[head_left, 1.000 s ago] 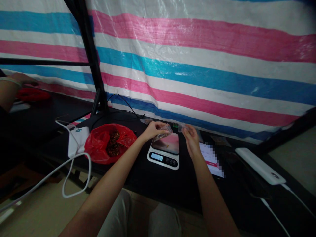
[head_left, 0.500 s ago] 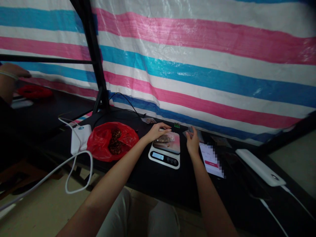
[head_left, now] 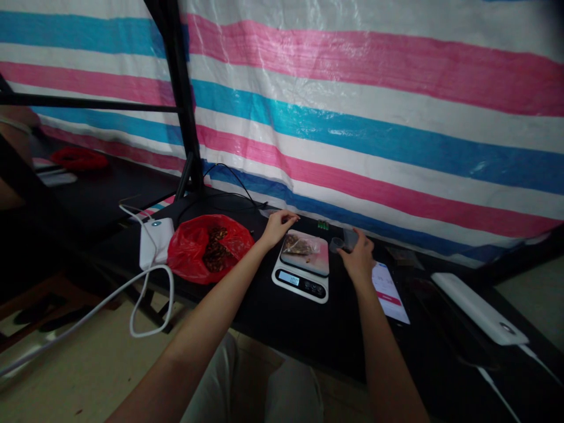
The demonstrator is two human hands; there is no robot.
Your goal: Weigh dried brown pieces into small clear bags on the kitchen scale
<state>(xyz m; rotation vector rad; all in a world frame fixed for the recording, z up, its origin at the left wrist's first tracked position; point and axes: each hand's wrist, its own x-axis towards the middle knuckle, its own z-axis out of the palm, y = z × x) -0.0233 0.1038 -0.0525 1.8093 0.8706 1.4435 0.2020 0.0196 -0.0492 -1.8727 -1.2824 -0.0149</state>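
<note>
A white digital kitchen scale point(head_left: 304, 296) stands on the black table, its display lit and seeming to read 10.0. On its platform lies a small clear bag point(head_left: 301, 245) with brown pieces inside; a loose bit rests just below it. Just behind the platform's left corner, my left hand point(head_left: 278, 228) has its fingertips pinched together, clear of the bag; anything between them is too small to see. My right hand point(head_left: 359, 255), thumb and fingers apart, is right of the scale, around a clear plastic bag point(head_left: 351, 238). A small clear round cup point(head_left: 336, 244) stands beside its thumb.
Left of the scale sits a red plastic bag point(head_left: 189, 249) of brown pieces, beside a white power bank point(head_left: 154, 244) with cable. A lit phone point(head_left: 390, 294), dark phone point(head_left: 453, 320) and white device point(head_left: 480, 308) lie right. Green batteries point(head_left: 323, 225) stand behind. Another person's arm shows far left.
My left hand has lifted off the bag on the scale and moved back. My right hand has opened wider beside the clear plastic, and the small cup now shows. The scale's reading has changed.
</note>
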